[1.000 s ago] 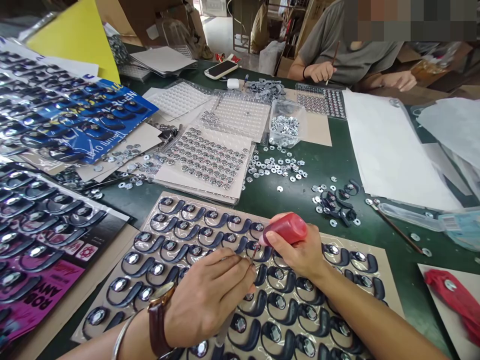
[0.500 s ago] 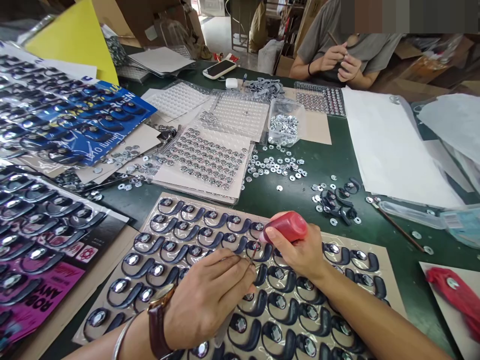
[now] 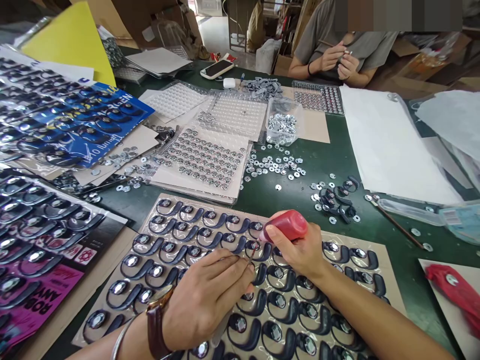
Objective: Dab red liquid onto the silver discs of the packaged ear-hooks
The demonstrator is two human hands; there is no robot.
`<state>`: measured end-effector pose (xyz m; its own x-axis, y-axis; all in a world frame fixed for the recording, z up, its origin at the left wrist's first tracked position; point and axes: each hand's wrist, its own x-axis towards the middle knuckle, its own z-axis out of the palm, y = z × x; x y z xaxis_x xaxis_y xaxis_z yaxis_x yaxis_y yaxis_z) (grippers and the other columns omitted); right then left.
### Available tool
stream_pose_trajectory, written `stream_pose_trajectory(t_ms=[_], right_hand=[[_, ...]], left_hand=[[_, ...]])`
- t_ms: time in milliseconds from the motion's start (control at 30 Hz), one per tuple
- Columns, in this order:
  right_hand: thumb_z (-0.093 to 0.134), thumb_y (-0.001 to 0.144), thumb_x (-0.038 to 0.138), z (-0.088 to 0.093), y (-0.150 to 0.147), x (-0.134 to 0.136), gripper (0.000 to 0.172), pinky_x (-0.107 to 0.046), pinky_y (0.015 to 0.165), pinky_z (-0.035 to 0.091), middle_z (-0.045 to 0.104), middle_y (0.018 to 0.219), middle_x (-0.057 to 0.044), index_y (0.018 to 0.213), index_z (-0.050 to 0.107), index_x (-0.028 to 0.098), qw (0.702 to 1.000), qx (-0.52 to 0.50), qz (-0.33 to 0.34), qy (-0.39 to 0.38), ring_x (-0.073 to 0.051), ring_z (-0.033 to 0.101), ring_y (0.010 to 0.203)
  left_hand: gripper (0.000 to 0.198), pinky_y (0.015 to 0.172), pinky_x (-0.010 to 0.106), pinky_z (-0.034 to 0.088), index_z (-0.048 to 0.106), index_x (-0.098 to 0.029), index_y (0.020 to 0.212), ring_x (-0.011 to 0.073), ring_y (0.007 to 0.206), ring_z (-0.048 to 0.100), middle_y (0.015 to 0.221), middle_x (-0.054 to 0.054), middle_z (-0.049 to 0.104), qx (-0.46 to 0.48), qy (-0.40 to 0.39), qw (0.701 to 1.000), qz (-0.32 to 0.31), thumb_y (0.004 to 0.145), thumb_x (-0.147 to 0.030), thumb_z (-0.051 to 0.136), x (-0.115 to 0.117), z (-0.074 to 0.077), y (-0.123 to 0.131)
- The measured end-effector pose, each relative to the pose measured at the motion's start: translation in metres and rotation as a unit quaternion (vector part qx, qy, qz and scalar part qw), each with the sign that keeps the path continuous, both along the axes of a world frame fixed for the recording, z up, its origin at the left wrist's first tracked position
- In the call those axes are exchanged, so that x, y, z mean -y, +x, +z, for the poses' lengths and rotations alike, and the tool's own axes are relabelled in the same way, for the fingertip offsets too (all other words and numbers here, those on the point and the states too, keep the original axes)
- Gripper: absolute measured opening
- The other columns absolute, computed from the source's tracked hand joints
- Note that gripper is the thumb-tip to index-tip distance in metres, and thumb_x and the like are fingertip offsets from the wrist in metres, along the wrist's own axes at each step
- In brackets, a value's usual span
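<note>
My right hand (image 3: 300,250) is wrapped round a small red squeeze bottle (image 3: 288,225), tilted so its nozzle points down and left. In my left hand (image 3: 210,295) is a thin pointed tool (image 3: 252,256), its reddish tip close to the nozzle; its exact kind is unclear. Both tips are over one dark curved piece with a shiny round centre (image 3: 257,247). Rows of such pieces lie under clear film on a brown card sheet (image 3: 388,280) beneath my hands. My forearms and hands hide part of the sheet.
Beyond the sheet lie loose metal washers (image 3: 278,187), a clear tub of metal parts (image 3: 283,125) and a tray of round studs (image 3: 210,160). Filled sheets are stacked at left (image 3: 45,300). A stick (image 3: 399,225) and red cloth (image 3: 450,290) lie at right. Across the table sits a co-worker (image 3: 348,55).
The view has shifted very slightly. My hands, the red bottle and the pointed tool stay over the same piece, with hardly any movement.
</note>
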<state>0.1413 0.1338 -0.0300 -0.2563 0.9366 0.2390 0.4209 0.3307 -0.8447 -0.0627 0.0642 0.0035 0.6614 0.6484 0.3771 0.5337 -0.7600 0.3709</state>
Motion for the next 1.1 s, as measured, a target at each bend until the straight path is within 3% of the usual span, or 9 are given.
stream_pose_trajectory(t_ms=[767,1100], right_hand=[[0.062,0.081,0.038,-0.0016,0.0028,-0.0011,0.019,-0.026,0.057,0.052,0.067,0.06,0.001,0.078,0.064,0.019,1.0,0.012,-0.023,0.013,-0.013,0.063,0.054],[0.058,0.083,0.038,0.0069,0.0037,0.0006,0.025,-0.026,0.052,0.05,0.066,0.052,0.002,0.067,0.064,0.019,0.999,0.036,-0.02,0.004,-0.013,0.06,0.047]], left_hand=[[0.024,0.085,0.038,0.054,0.06,-0.006,0.109,0.0202,0.09,0.066,0.102,0.012,0.068,-0.002,0.003,1.0,0.015,0.088,-0.009,0.049,0.0033,-0.005,-0.0008],[0.027,0.08,0.033,0.055,0.06,-0.01,0.109,0.0155,0.084,0.065,0.094,0.008,0.069,0.052,-0.063,0.997,0.016,0.085,-0.006,0.048,-0.0062,0.0033,-0.0013]])
